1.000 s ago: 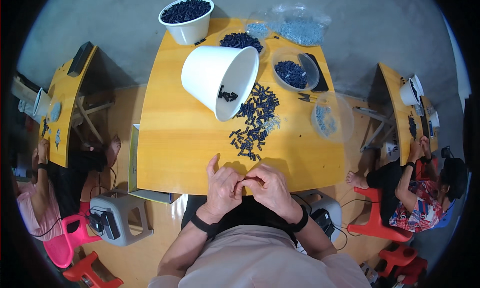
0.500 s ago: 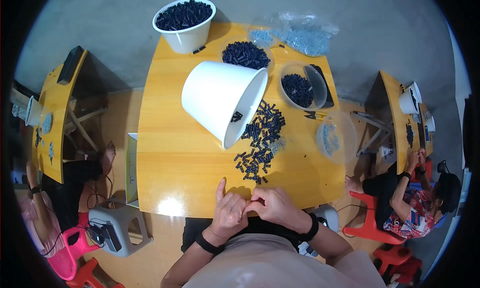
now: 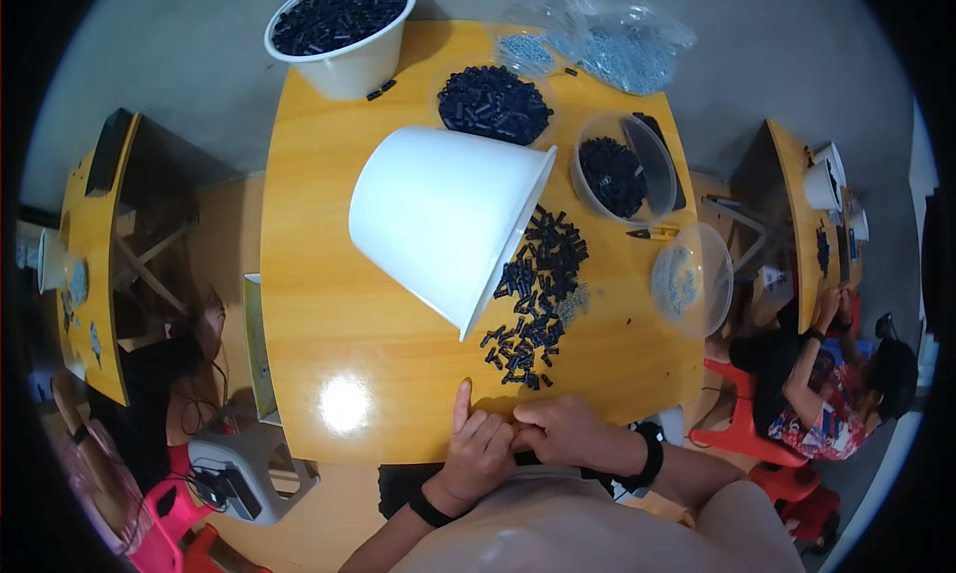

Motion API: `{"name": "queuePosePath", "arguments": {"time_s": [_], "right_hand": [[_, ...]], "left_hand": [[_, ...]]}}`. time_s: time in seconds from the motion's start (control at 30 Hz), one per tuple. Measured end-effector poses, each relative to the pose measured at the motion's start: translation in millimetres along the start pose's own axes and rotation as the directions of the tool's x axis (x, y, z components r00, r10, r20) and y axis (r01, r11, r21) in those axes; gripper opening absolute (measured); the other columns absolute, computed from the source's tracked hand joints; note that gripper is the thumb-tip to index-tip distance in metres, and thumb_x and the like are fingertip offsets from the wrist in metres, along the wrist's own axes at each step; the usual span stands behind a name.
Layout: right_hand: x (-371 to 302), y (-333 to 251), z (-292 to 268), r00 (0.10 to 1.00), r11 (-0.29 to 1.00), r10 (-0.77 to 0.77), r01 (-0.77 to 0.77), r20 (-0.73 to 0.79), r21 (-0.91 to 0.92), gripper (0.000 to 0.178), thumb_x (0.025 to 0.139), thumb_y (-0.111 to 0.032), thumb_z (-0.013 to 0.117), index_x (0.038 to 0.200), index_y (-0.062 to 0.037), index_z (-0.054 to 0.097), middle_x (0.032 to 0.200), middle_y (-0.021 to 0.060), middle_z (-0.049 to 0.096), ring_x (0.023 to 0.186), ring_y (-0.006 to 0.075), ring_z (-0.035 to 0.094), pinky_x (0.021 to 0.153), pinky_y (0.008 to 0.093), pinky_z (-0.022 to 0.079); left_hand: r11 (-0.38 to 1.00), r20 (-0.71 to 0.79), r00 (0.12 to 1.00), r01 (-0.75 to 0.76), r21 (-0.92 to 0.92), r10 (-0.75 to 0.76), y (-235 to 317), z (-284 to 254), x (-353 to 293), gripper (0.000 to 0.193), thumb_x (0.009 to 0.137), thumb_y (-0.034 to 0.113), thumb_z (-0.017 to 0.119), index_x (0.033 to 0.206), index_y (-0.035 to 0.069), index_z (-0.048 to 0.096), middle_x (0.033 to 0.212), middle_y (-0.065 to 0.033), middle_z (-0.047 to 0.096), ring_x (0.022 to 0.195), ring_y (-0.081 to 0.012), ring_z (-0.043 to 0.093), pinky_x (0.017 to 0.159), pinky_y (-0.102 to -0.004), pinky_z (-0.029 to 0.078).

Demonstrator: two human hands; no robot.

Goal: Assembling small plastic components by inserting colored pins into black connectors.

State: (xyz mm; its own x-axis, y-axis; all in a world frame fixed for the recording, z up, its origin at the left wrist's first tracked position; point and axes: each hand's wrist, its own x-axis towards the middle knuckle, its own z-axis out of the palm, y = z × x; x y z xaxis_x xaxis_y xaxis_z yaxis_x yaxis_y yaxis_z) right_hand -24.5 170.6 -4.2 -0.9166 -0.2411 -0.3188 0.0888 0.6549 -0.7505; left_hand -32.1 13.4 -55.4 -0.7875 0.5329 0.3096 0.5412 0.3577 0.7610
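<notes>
At the table's near edge, my left hand [image 3: 480, 454] and my right hand [image 3: 570, 432] meet in front of my body. My left index finger points away while its other fingers are curled. The fingers of my right hand are bent and pressed against the left ones; whatever lies between them is hidden. Just beyond my hands lies a loose pile of small black cylindrical parts [image 3: 538, 309], with tiny silvery screws [image 3: 575, 302] at its right side. A white bucket [image 3: 438, 225] lies tipped over, its mouth facing the pile.
At the back stand a full white bucket [image 3: 344, 60] of black parts, a clear tub [image 3: 495, 105] of them and a bag [image 3: 627, 55] of silvery pieces. On the right are another tub [image 3: 652, 195], yellow snips [image 3: 652, 233] and a clear dish [image 3: 719, 284]. People sit at side tables.
The whole view has shifted and tilted, so the table appears nearer and the black parts inside the tipped bucket are out of sight. My hands stay together at the table's edge.
</notes>
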Motion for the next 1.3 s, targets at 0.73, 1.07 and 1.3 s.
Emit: {"name": "queuePosePath", "arguments": {"time_s": [0.73,1.07,1.3], "right_hand": [[-31.9,-34.0,23.2,0.924,0.922,-0.231,0.308,-0.305,0.236,0.028,0.069,-0.006,0.073,0.094,-0.0075,0.062,0.074,0.0045,0.055,0.061,0.0163,0.055,0.054,0.0288,0.043],[-51.9,-68.7,55.4,0.754,0.755,-0.495,0.619,-0.432,0.215,0.033,0.068,0.004,0.07,0.099,-0.0056,0.064,0.074,0.0041,0.055,0.063,0.0139,0.054,0.055,0.0256,0.043],[-47.8,-79.8,82.4,0.73,0.777,-0.558,0.626,-0.394,0.06,0.034,0.068,0.0,0.07,0.101,-0.0054,0.063,0.076,0.0074,0.055,0.065,0.0209,0.057,0.057,0.0293,0.046]], "left_hand": [[0.288,0.318,0.852,0.455,-0.842,-0.416,19.2,-55.0,-10.7,0.006,0.08,-0.005,0.063,0.078,0.001,0.064,0.075,-0.0009,0.064,0.069,-0.0074,0.056,0.08,-0.0246,0.045],[0.151,0.244,0.9,0.314,-0.937,-0.361,40.4,-77.3,-70.2,0.017,0.085,0.016,0.064,0.085,-0.001,0.065,0.074,-0.005,0.063,0.067,-0.0104,0.055,0.064,-0.0215,0.043],[0.322,0.052,0.885,0.222,-0.92,-0.464,41.2,-81.5,-97.0,0.015,0.087,0.014,0.06,0.082,0.0,0.063,0.075,-0.0052,0.062,0.067,-0.0106,0.054,0.069,-0.0234,0.044]]}}
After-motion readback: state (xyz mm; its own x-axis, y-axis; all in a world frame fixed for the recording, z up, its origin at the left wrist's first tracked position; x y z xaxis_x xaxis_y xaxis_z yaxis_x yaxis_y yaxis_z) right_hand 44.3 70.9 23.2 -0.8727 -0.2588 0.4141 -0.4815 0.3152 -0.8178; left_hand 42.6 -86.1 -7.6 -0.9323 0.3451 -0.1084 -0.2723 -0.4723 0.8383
